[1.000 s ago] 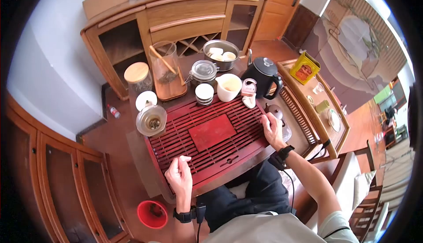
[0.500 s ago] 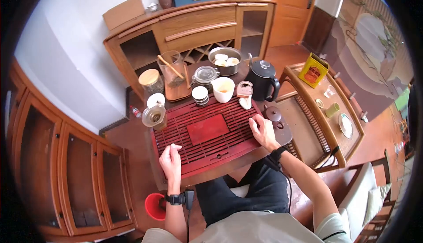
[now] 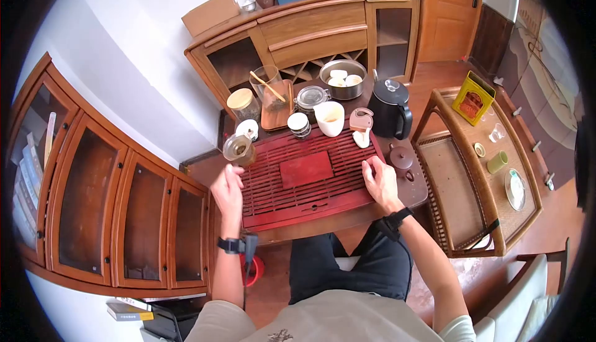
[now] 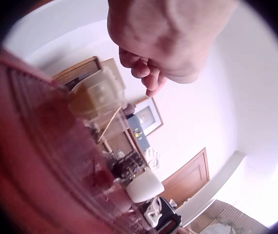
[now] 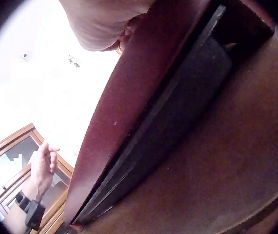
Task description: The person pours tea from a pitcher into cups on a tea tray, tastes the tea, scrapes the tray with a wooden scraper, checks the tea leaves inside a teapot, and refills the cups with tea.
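Left hand loosely curled, gripping nothing, by the tray's left edge; glass just past it, at the far left corner; right hand half-curled, empty, at the right edge; teapot beside that edge.

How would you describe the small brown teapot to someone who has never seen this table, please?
Find the red slatted tray. Just off its right end, near the right hand, sits the squat, brown, lidded teapot. It is far smaller than the tall black kettle behind it.
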The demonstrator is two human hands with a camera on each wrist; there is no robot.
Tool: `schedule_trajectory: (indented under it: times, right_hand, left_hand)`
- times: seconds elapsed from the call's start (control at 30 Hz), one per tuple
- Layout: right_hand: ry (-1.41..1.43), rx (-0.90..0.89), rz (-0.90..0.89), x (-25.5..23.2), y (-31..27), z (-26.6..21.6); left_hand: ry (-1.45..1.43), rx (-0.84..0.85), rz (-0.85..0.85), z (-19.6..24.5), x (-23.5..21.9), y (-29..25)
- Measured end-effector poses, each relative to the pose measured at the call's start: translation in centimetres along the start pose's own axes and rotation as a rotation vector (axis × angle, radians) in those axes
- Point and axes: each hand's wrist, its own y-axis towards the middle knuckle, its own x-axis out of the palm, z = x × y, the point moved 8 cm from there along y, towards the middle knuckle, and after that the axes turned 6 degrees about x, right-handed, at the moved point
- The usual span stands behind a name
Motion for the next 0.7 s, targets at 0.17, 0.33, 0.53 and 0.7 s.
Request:
schedule_trajectory:
  times: [0.17,0.33,0.53,0.7]
  right_hand:
    - [0.007,0.005,-0.032,0.1,-0.1,-0.1]
    - [0.040,-0.014,0.003,-0.2,-0.3,0.1]
    - [0.037,-0.024,-0.007,0.0,-0.2,0.2]
    - [0.027,-0.018,-0.035,-0.4,-0.2,-0.4]
  left_hand:
    - [0.477,0.146,-0.197,0.5,1.1,6.6]
    - [0.736,-0.114,-0.501,-1.7,3.4,7.6]
    - [0.694,-0.131,-0.604,-4.7,4.6,7.6]
    - [0.651,-0.101,-0.536,-3.6,4.6,7.5]
